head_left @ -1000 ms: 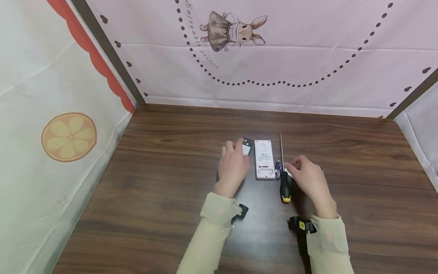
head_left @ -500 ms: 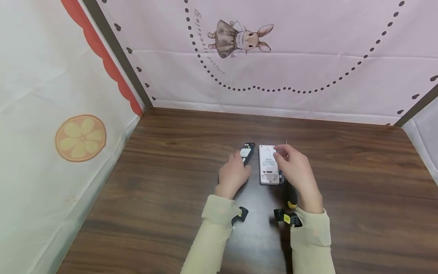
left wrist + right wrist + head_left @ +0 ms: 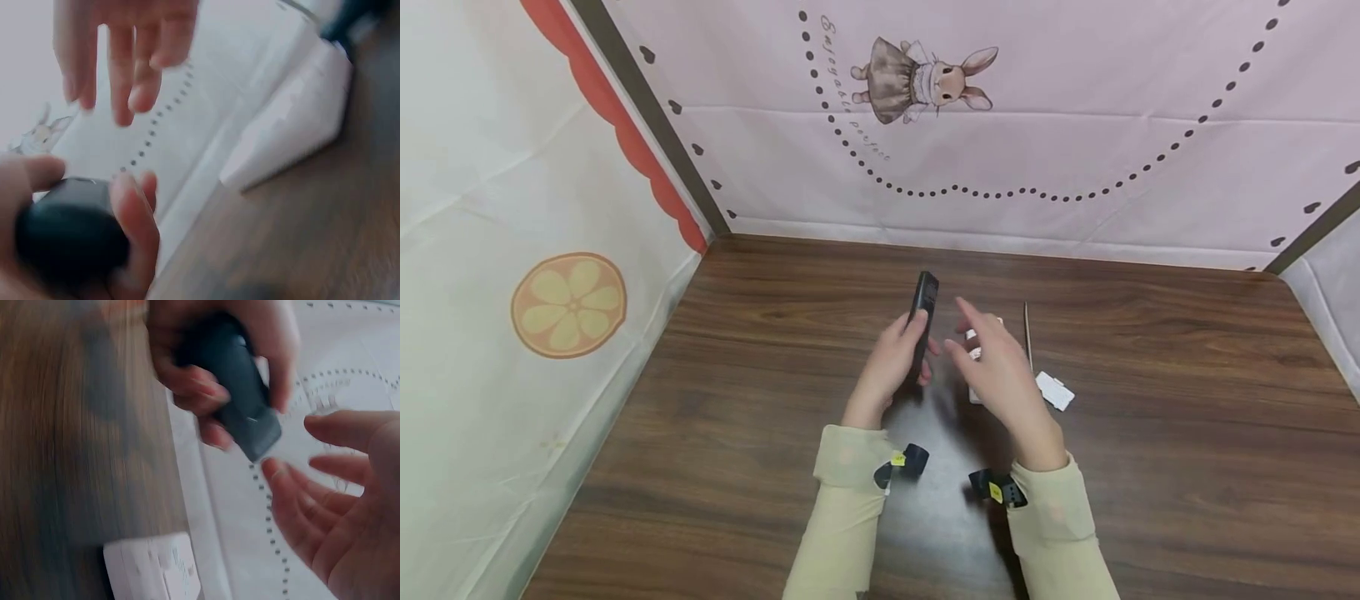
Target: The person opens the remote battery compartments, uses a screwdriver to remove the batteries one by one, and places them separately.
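My left hand (image 3: 891,358) grips a black remote control (image 3: 925,304), raised off the table and tilted up. In the left wrist view the remote's dark end (image 3: 72,234) sits between thumb and fingers. My right hand (image 3: 1000,371) is just to its right, fingers spread and holding nothing; the right wrist view shows its fingertips near the remote's far end (image 3: 259,434). Partly covered by that hand, a white remote control (image 3: 975,396) lies on the table. Beyond the hand show a screwdriver's metal shaft (image 3: 1028,337) and a small white battery cover (image 3: 1055,391). The screwdriver's handle is hidden.
The dark wood table (image 3: 760,375) extends to both sides. A pinkish printed cloth (image 3: 1060,150) hangs behind its back edge, and a white cloth with an orange slice (image 3: 569,305) is at the left.
My left hand has lifted the black remote control off the table and tipped it upright. My right hand has moved left from beside the screwdriver, across the white remote control, uncovering the battery cover.
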The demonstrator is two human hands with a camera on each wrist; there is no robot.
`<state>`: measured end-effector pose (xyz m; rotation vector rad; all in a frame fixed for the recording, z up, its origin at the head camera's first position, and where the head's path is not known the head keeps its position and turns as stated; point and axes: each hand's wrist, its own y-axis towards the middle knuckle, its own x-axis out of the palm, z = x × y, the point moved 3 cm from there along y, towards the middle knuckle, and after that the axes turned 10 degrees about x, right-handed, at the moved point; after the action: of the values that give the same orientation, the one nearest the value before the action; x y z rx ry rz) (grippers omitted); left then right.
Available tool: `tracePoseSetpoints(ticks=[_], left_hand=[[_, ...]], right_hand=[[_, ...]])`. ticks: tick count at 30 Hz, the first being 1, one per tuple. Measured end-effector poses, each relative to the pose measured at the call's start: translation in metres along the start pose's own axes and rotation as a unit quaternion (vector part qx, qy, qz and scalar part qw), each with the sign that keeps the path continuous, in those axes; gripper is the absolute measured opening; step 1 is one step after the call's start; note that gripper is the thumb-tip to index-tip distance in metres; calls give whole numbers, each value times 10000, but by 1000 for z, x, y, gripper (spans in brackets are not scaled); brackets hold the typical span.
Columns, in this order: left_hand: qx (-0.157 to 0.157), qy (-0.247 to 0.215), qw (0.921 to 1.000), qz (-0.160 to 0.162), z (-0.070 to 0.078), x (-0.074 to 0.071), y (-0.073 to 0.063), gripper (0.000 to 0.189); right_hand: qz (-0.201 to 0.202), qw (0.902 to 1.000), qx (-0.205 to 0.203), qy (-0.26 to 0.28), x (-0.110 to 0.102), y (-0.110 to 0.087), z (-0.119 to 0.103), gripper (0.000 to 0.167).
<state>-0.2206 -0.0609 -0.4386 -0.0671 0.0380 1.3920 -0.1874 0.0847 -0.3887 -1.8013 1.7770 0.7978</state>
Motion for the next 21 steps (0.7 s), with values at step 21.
tracePoseSetpoints(ticks=[21], left_hand=[[342,-774,9909,-1048,17,8,-8,45]], right_hand=[[-185,9996,44,192,2,-5,-12,25]])
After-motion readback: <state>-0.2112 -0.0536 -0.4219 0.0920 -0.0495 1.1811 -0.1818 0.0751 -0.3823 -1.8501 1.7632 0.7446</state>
